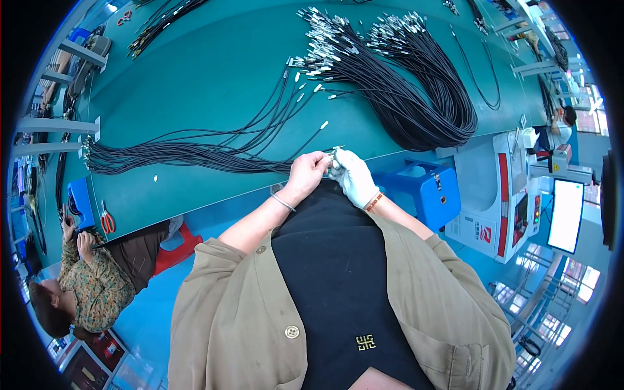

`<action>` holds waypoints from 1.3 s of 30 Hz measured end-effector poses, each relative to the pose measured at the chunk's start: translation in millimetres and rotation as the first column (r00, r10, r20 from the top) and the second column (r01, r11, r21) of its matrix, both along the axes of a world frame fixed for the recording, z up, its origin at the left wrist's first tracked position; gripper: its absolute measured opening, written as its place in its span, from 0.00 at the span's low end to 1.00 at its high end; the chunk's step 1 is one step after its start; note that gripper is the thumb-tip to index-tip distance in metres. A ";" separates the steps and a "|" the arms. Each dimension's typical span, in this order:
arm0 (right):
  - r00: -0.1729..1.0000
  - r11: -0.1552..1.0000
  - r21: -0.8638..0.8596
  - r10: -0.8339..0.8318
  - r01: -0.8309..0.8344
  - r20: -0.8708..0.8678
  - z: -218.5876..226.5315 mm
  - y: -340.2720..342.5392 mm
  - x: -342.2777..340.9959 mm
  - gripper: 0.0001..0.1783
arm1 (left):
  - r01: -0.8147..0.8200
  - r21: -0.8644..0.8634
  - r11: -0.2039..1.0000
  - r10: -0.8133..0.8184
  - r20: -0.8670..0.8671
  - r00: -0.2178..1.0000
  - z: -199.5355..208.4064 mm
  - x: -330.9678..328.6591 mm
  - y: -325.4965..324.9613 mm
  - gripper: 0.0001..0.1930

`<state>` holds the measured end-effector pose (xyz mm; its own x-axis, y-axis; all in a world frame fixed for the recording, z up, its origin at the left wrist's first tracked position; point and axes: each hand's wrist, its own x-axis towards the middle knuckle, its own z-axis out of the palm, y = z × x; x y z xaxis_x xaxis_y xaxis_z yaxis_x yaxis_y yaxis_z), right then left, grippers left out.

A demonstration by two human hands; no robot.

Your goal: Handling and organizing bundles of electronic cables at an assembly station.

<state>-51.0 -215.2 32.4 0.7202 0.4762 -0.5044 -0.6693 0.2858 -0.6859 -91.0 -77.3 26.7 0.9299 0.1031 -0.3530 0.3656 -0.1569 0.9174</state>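
Desk: green, broad, its near edge just beyond the person's hands; desk bore cables and tools.
Machine: white machine with a red stripe, standing right of the person, beyond the stool.
Co-worker: co-worker in a patterned top, seated at the left, both hands near a blue device on the desk.
Thick bundle: thick bundle of black cables, bent into a U on the right half of the desk, pale connectors gathered at its far ends.
Stool: blue stool, near the desk's edge, right of the hands.
Thin bundle: thin bundle of black cables, laid along the left half of the desk, fanning out rightward, its near strands running to the left hand.
Right hand: right hand, white-gloved, beaded band at the wrist; fingers pinched on a small piece.
Left hand: left hand, bare, bangle at the wrist; fingers pinched on the same piece.
Cutting tool: orange-handled cutting tool, beside the blue device.
Held item: small piece, pale, between the two hands at the desk's near edge; exact kind too small to tell.
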 end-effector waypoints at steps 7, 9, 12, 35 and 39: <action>1.000 1.000 0.000 0.000 0.000 0.012 2.2 -1.9 -0.4 0.09 | 0.040 0.027 0.999 -0.040 -0.004 0.999 1.5 3.4 0.3 0.10; 1.000 1.000 -0.013 -0.005 0.005 0.016 2.8 -1.8 1.9 0.09 | 0.064 -0.017 0.998 -0.064 0.004 0.998 -1.0 5.4 2.0 0.10; 0.996 1.000 -0.021 0.005 -0.003 0.091 5.5 -2.9 6.0 0.09 | 0.119 0.165 0.979 -0.146 0.165 0.975 -2.0 10.3 10.4 0.10; 0.989 0.901 -0.428 0.122 -0.074 0.085 -8.8 -51.7 27.0 0.15 | -0.074 0.754 0.653 0.092 0.018 0.996 -63.0 94.4 98.5 0.09; 0.748 0.665 -0.745 0.518 -0.048 0.415 -31.7 -19.5 54.6 0.18 | -0.430 0.648 0.629 0.430 0.171 0.886 -51.8 86.6 119.1 0.10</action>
<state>3.6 -234.7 0.7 0.8499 0.4190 -0.3196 -0.0602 -0.5253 -0.8488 -4.4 41.8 -25.1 0.7194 0.6936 -0.0361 0.5485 -0.5354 0.6423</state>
